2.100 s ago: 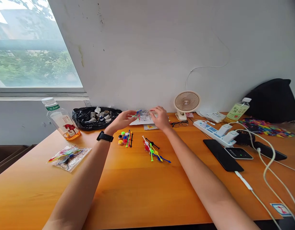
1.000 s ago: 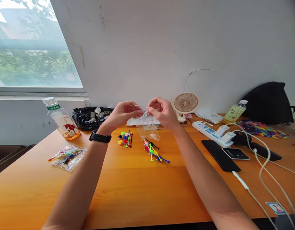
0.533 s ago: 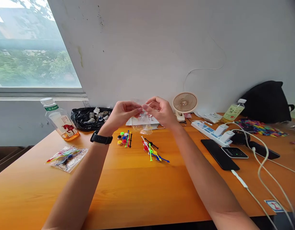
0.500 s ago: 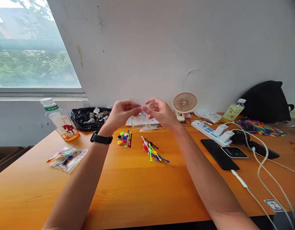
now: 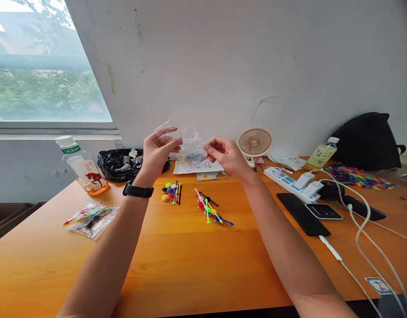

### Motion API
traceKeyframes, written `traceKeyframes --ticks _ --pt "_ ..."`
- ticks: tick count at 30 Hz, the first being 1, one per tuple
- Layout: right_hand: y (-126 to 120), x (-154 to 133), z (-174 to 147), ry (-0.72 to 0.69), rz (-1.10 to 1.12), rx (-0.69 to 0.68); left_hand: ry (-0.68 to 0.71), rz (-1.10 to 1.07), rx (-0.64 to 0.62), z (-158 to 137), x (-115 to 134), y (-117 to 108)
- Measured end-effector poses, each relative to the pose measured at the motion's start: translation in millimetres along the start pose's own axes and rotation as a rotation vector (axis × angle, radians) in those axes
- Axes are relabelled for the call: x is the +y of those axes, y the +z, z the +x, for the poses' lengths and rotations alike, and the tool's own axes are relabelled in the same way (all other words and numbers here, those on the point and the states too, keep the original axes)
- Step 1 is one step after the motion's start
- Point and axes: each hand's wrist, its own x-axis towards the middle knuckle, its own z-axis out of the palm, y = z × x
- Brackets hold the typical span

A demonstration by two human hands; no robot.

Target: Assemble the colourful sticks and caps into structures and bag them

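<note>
A clear plastic bag (image 5: 189, 138) is stretched between my two hands above the back of the table. My left hand (image 5: 160, 148), with a black watch on its wrist, pinches the bag's left side between thumb and fingers. The right side is gripped by my right hand (image 5: 225, 153), fingers curled in. Below lie small round colored pieces (image 5: 168, 191) beside several thin colored sticks (image 5: 177, 193). To their right sits a loose heap of colored arrow-shaped plastic pieces (image 5: 212, 210), some joined to round bases.
A filled plastic bag (image 5: 91, 218) and a drink bottle (image 5: 82, 165) stand at left, near a black bag (image 5: 115, 165). White papers (image 5: 197, 167) and a small fan (image 5: 254, 143) are at the back. A power strip (image 5: 288, 181), phone (image 5: 303, 213) and cables occupy the right.
My hands have moved apart, the left one going left and the right one slightly right. The clear bag between them is now spread wider and higher.
</note>
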Motion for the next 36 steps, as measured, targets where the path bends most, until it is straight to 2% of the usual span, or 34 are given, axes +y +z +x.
traceKeyframes --ticks 3,8,11,15,17,21,24,30,32,36 --pt "-6.9 3.0 -0.7 0.008 -0.075 -0.036 0.007 0.097 -0.046 -0.8 0.1 -3.9" --pt "-18.6 13.3 -3.3 0.038 -0.313 -0.121 0.101 0.364 -0.061 -4.4 6.2 -4.8" --pt "-20.9 14.9 -3.8 0.029 -0.343 -0.144 0.07 0.426 -0.138 -7.0 10.9 -0.6" --pt "-18.5 6.8 -4.3 -0.025 -0.303 -0.088 0.052 0.418 -0.225 -9.3 16.8 6.1" --pt "-16.7 1.8 -4.5 -0.04 -0.248 -0.052 0.054 0.381 -0.194 -9.5 19.3 8.6" --pt "-14.0 -1.4 -3.1 -0.067 -0.149 0.05 0.082 0.325 -0.033 -8.4 21.5 11.2" --pt "-14.2 1.1 -1.4 -0.036 -0.063 0.08 0.085 0.307 0.008 -7.2 20.3 11.0" --pt "-13.3 1.4 -2.1 0.088 0.083 -0.094 0.064 0.197 0.094 -4.5 17.0 6.7" --pt "-7.3 1.0 -1.3 0.061 0.11 -0.024 0.048 0.157 0.106 -4.5 17.5 7.4" --pt "10.3 2.6 2.9 -0.021 0.148 0.245 0.004 0.135 0.127 -6.7 18.3 15.0"
